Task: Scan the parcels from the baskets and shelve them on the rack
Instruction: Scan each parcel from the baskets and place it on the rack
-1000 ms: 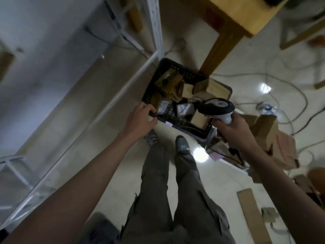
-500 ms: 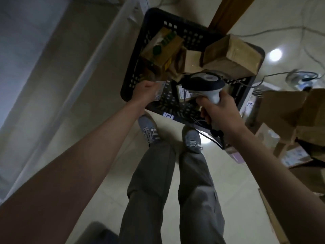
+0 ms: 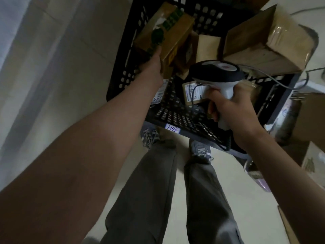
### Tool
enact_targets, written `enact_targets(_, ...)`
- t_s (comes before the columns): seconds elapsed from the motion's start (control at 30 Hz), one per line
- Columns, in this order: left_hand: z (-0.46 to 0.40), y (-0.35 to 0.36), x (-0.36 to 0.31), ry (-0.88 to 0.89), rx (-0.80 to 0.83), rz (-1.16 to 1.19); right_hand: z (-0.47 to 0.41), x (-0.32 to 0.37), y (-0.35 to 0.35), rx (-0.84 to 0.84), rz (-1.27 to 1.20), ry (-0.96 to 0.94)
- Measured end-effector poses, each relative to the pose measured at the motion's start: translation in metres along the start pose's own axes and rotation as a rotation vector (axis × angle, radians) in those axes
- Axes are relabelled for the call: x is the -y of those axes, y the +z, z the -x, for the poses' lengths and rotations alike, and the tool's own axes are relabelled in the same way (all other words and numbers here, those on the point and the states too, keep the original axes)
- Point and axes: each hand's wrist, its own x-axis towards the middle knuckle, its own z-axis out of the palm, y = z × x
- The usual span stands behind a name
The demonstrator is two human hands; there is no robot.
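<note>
Left hand (image 3: pixel 152 65) moved deeper into basket (image 3: pixel 123 55), fingers gripping green-printed box (image 3: pixel 163 30); right hand (image 3: pixel 232 110) clasps scanner (image 3: pixel 217 73).

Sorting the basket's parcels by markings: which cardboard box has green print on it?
The box with green print at the basket's far left, which the left hand touches. The other boxes are plain brown or carry white labels.
</note>
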Motion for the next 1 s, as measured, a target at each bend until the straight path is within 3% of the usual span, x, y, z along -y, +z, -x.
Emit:
enact_targets(0.2,0.009,-0.003,0.005,-0.001,0.002,0.095,0.003,0.006,0.001,0.031,0.031,0.009)
enact_targets(0.4,0.074,-0.035,0.015,0.013,0.062,0.085,0.043,0.053,-0.015,0.066,0.041,-0.008)
enact_targets(0.77,0.294,-0.129,0.03,0.092,-0.059,0.121,0.189,0.186,-0.055,0.213,0.122,-0.112)
enact_targets(1.0,0.446,-0.202,0.027,0.292,-0.145,0.086,0.286,0.264,-0.054,0.321,0.206,-0.227)
